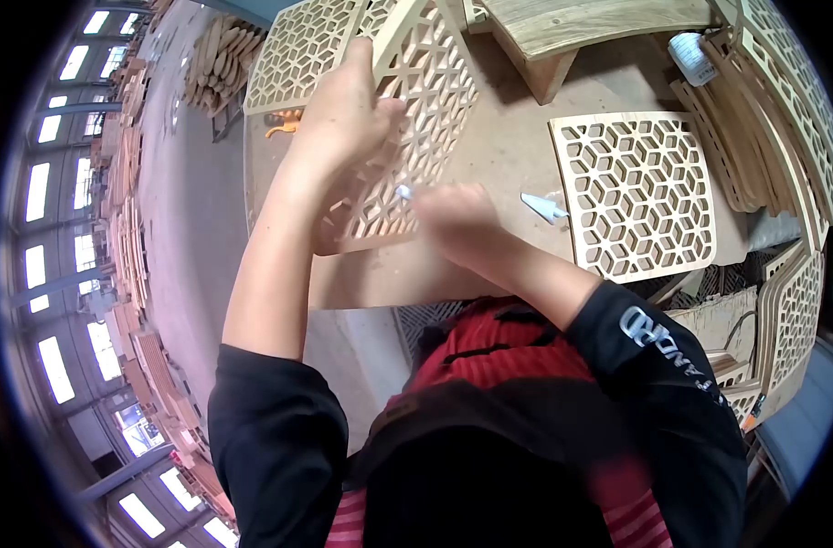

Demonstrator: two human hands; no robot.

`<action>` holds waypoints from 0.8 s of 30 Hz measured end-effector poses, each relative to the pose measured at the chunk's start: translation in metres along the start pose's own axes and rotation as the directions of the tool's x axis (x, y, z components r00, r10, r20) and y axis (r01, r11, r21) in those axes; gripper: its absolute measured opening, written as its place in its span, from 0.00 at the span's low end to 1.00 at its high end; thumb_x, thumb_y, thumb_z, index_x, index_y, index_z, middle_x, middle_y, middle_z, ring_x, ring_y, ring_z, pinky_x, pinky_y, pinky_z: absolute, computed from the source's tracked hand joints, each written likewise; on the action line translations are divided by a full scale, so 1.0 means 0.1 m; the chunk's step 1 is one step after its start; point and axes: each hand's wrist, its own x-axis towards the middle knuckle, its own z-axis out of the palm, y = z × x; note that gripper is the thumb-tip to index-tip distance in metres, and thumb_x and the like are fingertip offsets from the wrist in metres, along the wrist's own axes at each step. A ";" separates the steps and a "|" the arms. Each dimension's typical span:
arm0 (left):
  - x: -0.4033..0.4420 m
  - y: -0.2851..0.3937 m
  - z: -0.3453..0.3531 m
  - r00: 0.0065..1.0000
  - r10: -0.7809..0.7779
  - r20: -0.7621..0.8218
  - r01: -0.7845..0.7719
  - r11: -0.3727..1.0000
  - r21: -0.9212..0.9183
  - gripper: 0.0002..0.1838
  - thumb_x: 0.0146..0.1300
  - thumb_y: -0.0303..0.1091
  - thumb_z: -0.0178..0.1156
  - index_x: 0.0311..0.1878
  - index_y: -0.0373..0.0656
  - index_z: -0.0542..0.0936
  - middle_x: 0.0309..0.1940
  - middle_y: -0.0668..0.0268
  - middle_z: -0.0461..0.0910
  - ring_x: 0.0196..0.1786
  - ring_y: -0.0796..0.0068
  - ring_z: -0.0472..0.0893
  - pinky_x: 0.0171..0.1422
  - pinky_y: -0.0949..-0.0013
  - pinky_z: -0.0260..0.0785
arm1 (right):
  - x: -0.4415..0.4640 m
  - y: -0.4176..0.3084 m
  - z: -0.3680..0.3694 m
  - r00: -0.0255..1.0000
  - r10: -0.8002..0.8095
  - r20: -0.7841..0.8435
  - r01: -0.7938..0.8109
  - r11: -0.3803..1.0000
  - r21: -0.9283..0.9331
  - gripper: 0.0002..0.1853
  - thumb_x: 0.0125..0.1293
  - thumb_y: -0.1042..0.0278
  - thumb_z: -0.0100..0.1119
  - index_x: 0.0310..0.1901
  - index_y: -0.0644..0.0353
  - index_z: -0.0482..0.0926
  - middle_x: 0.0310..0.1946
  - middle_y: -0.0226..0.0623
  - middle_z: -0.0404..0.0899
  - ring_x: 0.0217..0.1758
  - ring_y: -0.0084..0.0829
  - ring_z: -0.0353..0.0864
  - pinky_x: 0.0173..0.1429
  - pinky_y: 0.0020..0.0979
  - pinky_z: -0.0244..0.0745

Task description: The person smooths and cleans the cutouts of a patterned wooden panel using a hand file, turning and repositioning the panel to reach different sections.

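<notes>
1. On my feed the left hand is closed on the upper left border of a lattice panel, which lies over the worktable and appears tilted.
2. The right hand is blurred but curled shut around a small pale-tipped object; most of it is hidden, so I can't tell what it is. The tip points at the panel's lower right part.
3. I see a bare strip of tabletop between the panel's lower edge and the table's front edge, so there is some room on the near side.
4. Between this panel and a flat panel on the right, I have an open lane, interrupted only by a pale cone lying close to the flat panel's left edge.
5. The far side is tighter for me: a curved wooden piece stands there, one leg end reaching into the lane.
6. Right of the flat panel, stacked curved strips crowd its upper right corner.
7. To the left, another lattice sheet and an orange-handled tool sit by the table's left edge; beyond that I see open floor.
</notes>
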 end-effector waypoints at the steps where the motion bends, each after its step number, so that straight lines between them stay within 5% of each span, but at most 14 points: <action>1: 0.00 -0.04 0.06 0.998 0.044 -0.045 -0.042 0.999 0.032 0.23 0.57 0.31 0.69 0.46 0.38 0.65 0.25 0.55 0.76 0.29 0.59 0.78 0.36 0.58 0.70 | 0.03 0.02 0.12 0.999 -0.035 -0.028 0.034 0.999 -0.020 0.07 0.60 0.67 0.53 0.25 0.55 0.76 0.15 0.38 0.76 0.19 0.40 0.79 0.26 0.39 0.73; 2: -0.01 -0.06 0.07 0.999 0.029 -0.044 -0.028 0.999 0.024 0.23 0.57 0.31 0.69 0.46 0.38 0.64 0.25 0.55 0.76 0.29 0.58 0.78 0.36 0.58 0.70 | 0.04 0.05 0.20 0.996 -0.076 -0.057 0.073 0.996 -0.042 0.07 0.60 0.67 0.53 0.26 0.55 0.76 0.15 0.37 0.76 0.19 0.40 0.79 0.26 0.39 0.73; 8: -0.04 0.02 0.05 0.999 -0.020 -0.027 0.019 0.999 -0.031 0.22 0.58 0.30 0.68 0.47 0.37 0.64 0.26 0.52 0.77 0.31 0.56 0.78 0.38 0.56 0.70 | -0.20 -0.11 -0.52 0.876 0.295 0.382 -0.302 0.952 -0.044 0.06 0.59 0.68 0.53 0.26 0.57 0.76 0.17 0.40 0.78 0.23 0.42 0.81 0.29 0.40 0.74; 14: -0.07 0.07 0.09 0.999 0.031 -0.042 -0.032 0.999 -0.012 0.23 0.58 0.30 0.68 0.49 0.36 0.64 0.26 0.52 0.76 0.31 0.56 0.77 0.39 0.56 0.70 | 0.04 0.01 0.09 0.989 0.043 0.144 -0.050 0.998 0.046 0.07 0.63 0.64 0.54 0.29 0.55 0.77 0.19 0.40 0.79 0.24 0.44 0.81 0.29 0.42 0.73; 17: -0.06 0.05 0.06 0.998 0.032 -0.045 -0.033 0.999 -0.022 0.23 0.57 0.29 0.69 0.48 0.37 0.64 0.26 0.53 0.76 0.30 0.57 0.76 0.39 0.56 0.70 | -0.02 -0.01 0.04 0.982 0.118 0.145 -0.128 0.990 0.064 0.08 0.62 0.63 0.56 0.29 0.55 0.77 0.20 0.41 0.79 0.24 0.44 0.81 0.30 0.43 0.74; 20: -0.05 -0.03 0.11 0.996 0.047 -0.071 -0.051 0.998 -0.044 0.23 0.57 0.29 0.69 0.47 0.37 0.64 0.25 0.54 0.75 0.28 0.58 0.74 0.38 0.57 0.69 | -0.26 -0.05 -0.40 0.879 0.329 0.344 -0.358 0.933 0.024 0.09 0.63 0.62 0.56 0.29 0.56 0.77 0.20 0.40 0.79 0.24 0.43 0.81 0.30 0.43 0.74; 22: -0.06 0.05 0.07 0.999 0.019 -0.037 -0.021 0.999 -0.032 0.23 0.57 0.29 0.68 0.47 0.37 0.64 0.25 0.55 0.74 0.28 0.59 0.74 0.37 0.58 0.69 | -0.26 -0.03 -0.36 0.887 0.293 0.356 -0.317 0.948 0.011 0.09 0.64 0.62 0.56 0.29 0.56 0.77 0.20 0.40 0.79 0.23 0.43 0.81 0.30 0.43 0.74; 24: -0.09 0.09 0.05 0.999 0.022 -0.039 -0.024 0.999 -0.048 0.20 0.56 0.27 0.66 0.45 0.34 0.65 0.26 0.50 0.76 0.33 0.49 0.78 0.42 0.52 0.70 | -0.26 0.02 -0.16 0.937 0.220 0.272 -0.233 0.972 0.017 0.09 0.64 0.62 0.56 0.29 0.54 0.77 0.20 0.40 0.79 0.22 0.43 0.80 0.29 0.43 0.73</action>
